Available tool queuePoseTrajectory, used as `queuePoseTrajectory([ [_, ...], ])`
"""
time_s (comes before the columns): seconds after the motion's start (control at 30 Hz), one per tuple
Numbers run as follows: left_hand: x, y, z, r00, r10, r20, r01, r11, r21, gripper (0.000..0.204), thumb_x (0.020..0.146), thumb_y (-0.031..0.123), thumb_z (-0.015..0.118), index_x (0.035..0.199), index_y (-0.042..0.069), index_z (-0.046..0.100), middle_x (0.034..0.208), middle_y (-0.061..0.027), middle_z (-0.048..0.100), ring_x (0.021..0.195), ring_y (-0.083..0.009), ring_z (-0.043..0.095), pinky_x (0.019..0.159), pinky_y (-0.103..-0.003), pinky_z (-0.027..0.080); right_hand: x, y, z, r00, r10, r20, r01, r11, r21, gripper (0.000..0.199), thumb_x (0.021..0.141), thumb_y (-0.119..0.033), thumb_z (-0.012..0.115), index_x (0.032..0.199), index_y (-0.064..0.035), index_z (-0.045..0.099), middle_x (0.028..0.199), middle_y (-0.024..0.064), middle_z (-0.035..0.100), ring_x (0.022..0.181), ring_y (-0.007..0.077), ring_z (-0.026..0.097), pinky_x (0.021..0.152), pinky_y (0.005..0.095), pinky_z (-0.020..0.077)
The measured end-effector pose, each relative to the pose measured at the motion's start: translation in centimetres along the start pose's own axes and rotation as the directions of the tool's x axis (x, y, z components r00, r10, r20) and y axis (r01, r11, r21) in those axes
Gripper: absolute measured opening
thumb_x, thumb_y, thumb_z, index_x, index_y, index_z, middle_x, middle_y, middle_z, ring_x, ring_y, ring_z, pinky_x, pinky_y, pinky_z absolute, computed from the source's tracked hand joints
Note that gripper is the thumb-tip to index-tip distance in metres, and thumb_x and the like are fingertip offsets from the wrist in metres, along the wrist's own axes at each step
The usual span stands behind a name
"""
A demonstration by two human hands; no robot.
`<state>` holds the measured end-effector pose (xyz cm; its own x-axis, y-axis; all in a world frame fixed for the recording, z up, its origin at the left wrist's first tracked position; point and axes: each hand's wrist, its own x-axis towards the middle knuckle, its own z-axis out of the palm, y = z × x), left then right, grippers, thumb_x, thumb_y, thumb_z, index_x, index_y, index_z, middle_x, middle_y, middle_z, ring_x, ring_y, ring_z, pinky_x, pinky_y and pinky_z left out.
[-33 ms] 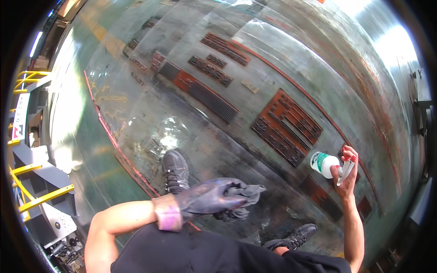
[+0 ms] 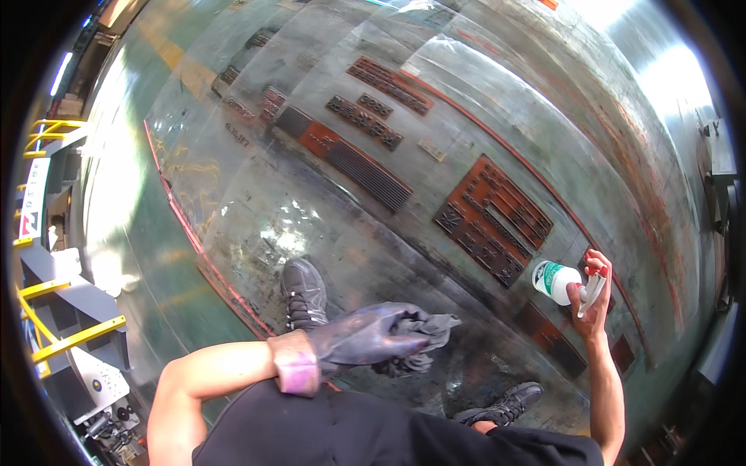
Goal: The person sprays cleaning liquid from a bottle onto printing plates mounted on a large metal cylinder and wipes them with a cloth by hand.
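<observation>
A dark, stained rubber glove with a rolled pinkish cuff covers my left hand, which is closed around a crumpled grey rag in front of my lap. Bare, my right hand grips a white spray bottle with a green label by its neck and trigger. The bottle is tipped sideways, its base toward the left. Just beyond it lies a large red-brown plate with raised black figures. A narrower plate lies below the bottle, partly dark and ribbed.
Several more red-brown plates lie farther off, among them a long ribbed one. They are attached to or resting on a large, smeared, see-through sheet with red edging. My shoes stand on it. Machinery with yellow rails lines the left side.
My left hand and the rag have shifted slightly right. The plates appear a little farther right and lower in the picture. The spray bottle stays in my right hand, almost unmoved.
</observation>
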<state>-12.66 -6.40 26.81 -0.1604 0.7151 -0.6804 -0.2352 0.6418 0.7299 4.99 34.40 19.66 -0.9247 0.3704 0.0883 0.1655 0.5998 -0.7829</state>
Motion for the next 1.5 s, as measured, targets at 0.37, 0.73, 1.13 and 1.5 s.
queuePoseTrajectory([
  [0.37,1.0,-2.5,-3.6,0.984,0.159,0.075,-0.163,0.986,0.044,0.066,0.095,0.047,0.073,0.14,0.002,0.058,0.128,-0.0195,0.069,0.118,-0.0295,0.067,0.097,-0.038,0.053,8.8,-15.4,4.8,0.907,-0.09,0.412,0.134,0.988,-0.079,0.038,0.075,-0.007,0.062,0.112,0.0006,0.063,0.12,0.0186,0.068,0.128,0.0392,0.058,0.11,0.0479,0.0452],
  [0.73,1.3,-4.6,-6.9,0.985,0.055,0.166,-0.064,0.997,0.047,0.072,0.095,0.053,0.068,0.142,-0.001,0.056,0.131,-0.0227,0.067,0.122,-0.0344,0.065,0.102,-0.04,0.051,11.0,-17.2,21.6,0.689,0.371,0.622,-0.263,0.928,-0.262,0.022,0.076,-0.015,0.061,0.097,-0.0117,0.065,0.087,0.0165,0.07,0.082,0.0408,0.068,0.075,0.0472,0.0546],
  [1.13,3.5,-9.6,-9.3,0.985,-0.043,0.164,0.048,0.998,-0.027,0.079,0.094,0.057,0.066,0.146,-0.001,0.052,0.138,-0.024,0.064,0.129,-0.0334,0.062,0.107,-0.039,0.048,13.2,-17.0,25.6,0.756,0.333,0.564,-0.27,0.943,-0.195,0.018,0.076,-0.007,0.058,0.091,-0.0082,0.066,0.089,0.0169,0.067,0.085,0.0414,0.067,0.075,0.0474,0.0546],
  [1.5,2.9,-11.3,-11.6,1.0,0.01,-0.004,-0.011,0.97,-0.244,0.057,0.099,0.043,0.066,0.138,0.002,0.06,0.131,-0.0227,0.068,0.121,-0.035,0.066,0.1,-0.04,0.05,16.1,-18.2,30.5,0.811,0.244,0.532,-0.265,0.963,-0.038,0.02,0.073,-0.003,0.056,0.091,-0.0051,0.065,0.082,0.0166,0.064,0.074,0.0401,0.064,0.072,0.0447,0.0528],
])
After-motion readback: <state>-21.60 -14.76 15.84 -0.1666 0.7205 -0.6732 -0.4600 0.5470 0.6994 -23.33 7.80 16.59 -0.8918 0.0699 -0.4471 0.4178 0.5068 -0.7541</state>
